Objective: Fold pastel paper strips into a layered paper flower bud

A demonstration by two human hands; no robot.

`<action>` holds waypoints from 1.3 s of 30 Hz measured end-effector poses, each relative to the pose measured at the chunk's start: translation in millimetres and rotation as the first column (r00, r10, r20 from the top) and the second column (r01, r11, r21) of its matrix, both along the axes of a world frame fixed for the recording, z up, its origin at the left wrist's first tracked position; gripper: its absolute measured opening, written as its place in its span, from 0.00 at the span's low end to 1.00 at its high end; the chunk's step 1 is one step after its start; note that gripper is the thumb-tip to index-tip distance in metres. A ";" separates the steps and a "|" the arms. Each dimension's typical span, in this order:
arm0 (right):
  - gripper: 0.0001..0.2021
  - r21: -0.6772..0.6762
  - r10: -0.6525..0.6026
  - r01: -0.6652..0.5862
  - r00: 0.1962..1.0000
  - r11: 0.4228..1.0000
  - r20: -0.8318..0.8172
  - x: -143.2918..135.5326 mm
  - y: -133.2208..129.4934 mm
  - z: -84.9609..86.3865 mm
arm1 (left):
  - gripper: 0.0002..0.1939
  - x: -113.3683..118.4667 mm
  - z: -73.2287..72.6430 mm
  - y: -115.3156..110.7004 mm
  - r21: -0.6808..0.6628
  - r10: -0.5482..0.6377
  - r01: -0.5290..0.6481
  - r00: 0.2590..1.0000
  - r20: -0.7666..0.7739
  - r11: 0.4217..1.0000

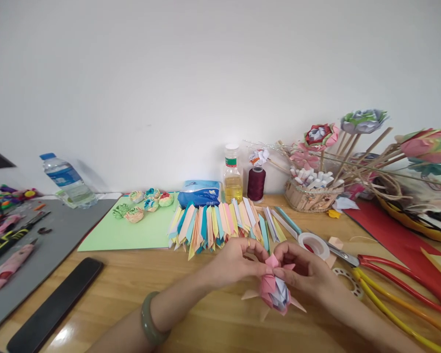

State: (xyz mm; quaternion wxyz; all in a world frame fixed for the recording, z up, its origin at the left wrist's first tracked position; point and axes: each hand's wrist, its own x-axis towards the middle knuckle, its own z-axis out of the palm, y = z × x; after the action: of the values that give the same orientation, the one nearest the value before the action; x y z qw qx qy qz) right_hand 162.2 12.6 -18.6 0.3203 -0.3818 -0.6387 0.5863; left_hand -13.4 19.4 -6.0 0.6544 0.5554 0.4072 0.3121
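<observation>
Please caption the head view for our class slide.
Left hand and right hand hold a pink folded-paper flower above a wooden table.

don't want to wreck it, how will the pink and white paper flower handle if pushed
Probably light: the flower looks like folded paper, held between the left hand and right hand. Its thin petals would likely crease if pushed, and the outer points sticking out may bend first.

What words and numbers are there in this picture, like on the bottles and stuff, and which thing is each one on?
There are no words or numbers I can read for sure.
Water bottle: pale marks on blue, too blurred to read.
Blue packet: white marks, too blurred to read.
Bottle of yellow liquid: small print, too tiny to read.
</observation>
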 end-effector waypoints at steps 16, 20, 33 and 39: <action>0.09 -0.142 0.029 -0.033 0.999 0.989 -0.026 1.5 3.1 0.0 | 0.11 0.8 -5.9 1.0 -0.098 0.027 -0.020 0.997 0.076 0.995; 0.10 -0.162 0.032 -0.033 0.999 0.986 -0.009 0.2 3.7 7.7 | 0.14 0.5 -6.9 2.2 -0.109 0.033 -0.025 0.997 0.075 0.994; 0.07 0.194 -0.125 0.082 0.966 0.978 0.225 -5.9 -5.3 0.7 | 0.05 6.9 -10.2 -0.7 0.108 0.141 -0.137 0.989 -0.033 0.985; 0.04 0.571 -0.231 -0.010 0.908 0.821 0.348 -1.5 -7.3 2.8 | 0.01 9.1 -3.6 -6.4 0.252 0.215 -0.169 0.962 -0.167 0.953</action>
State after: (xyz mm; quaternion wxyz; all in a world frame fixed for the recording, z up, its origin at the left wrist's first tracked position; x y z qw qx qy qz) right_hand 160.7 5.3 -15.8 0.3139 -0.4200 -0.8104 0.2614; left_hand -4.3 13.0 -9.6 0.5078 0.6143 0.4808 0.3656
